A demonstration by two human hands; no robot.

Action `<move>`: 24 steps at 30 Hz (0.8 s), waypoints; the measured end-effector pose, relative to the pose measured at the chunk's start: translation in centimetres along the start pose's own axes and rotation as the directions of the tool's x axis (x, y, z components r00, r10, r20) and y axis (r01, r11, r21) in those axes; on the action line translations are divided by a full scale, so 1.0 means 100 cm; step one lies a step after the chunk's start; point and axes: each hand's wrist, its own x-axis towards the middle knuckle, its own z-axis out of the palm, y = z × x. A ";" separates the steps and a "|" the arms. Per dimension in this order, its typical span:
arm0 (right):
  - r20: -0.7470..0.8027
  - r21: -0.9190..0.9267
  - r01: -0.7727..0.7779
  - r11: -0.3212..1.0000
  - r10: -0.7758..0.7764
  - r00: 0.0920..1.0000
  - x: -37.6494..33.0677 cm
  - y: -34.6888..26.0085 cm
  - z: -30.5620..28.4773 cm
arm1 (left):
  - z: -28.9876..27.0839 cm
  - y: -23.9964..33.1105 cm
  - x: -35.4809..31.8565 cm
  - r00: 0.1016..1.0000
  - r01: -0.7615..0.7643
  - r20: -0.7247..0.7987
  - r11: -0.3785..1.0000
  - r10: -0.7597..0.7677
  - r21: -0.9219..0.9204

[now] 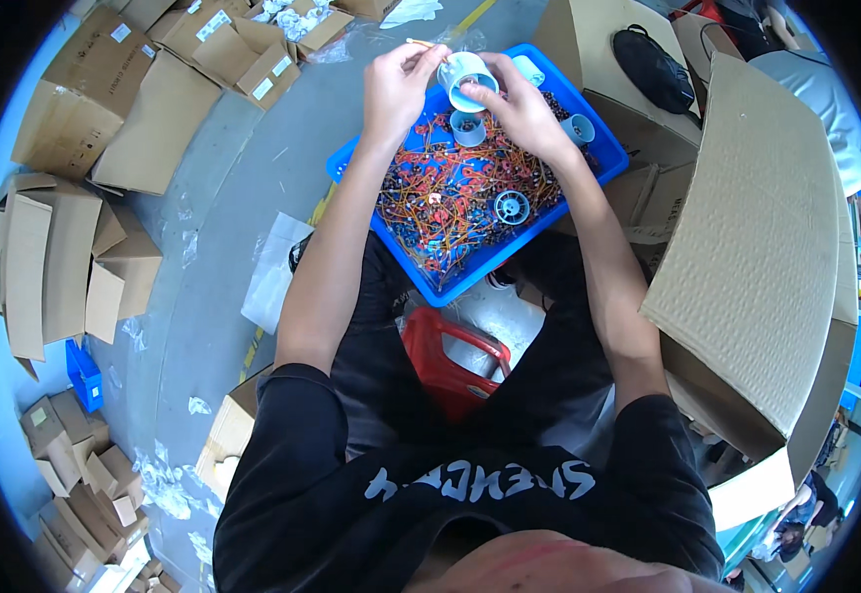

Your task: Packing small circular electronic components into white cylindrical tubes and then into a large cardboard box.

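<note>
My right hand [527,111] grips a short white cylinder [464,65] with an open end, its thumb reaching over the rim. Close against the cylinder's left side, my left hand [397,91] pinches a thin orange-yellow wire [421,42]; the far end of the wire is partly hidden by the fingers. Both hands are above the far side of a blue tray [438,295]. Inside it lies a tangle of orange wires [421,203] with red and dark small parts. Several pale blue cylinders rest among them, including an upright cup [468,129] and a spoked ring [512,208].
A red plastic stool [440,361] shows between my legs. Large open cardboard boxes [747,257] stand close on my right, one with a black bag [654,67] on it. More cartons [75,257] line the left, with plastic scraps [164,484] on the grey floor.
</note>
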 end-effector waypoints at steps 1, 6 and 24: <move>-0.017 -0.030 0.010 0.999 -0.011 1.000 0.000 -0.003 0.000 | 0.002 0.003 -0.001 0.999 -0.042 -0.030 0.999 0.042 -0.002; -0.172 -0.270 0.120 0.955 -0.170 0.970 0.000 -0.014 0.004 | 0.023 0.010 -0.009 0.969 -0.191 -0.160 0.981 0.186 -0.022; 0.199 -0.834 0.076 0.547 0.169 0.965 -0.007 0.160 -0.057 | 0.074 -0.100 -0.031 0.894 0.122 0.417 0.985 -0.163 0.123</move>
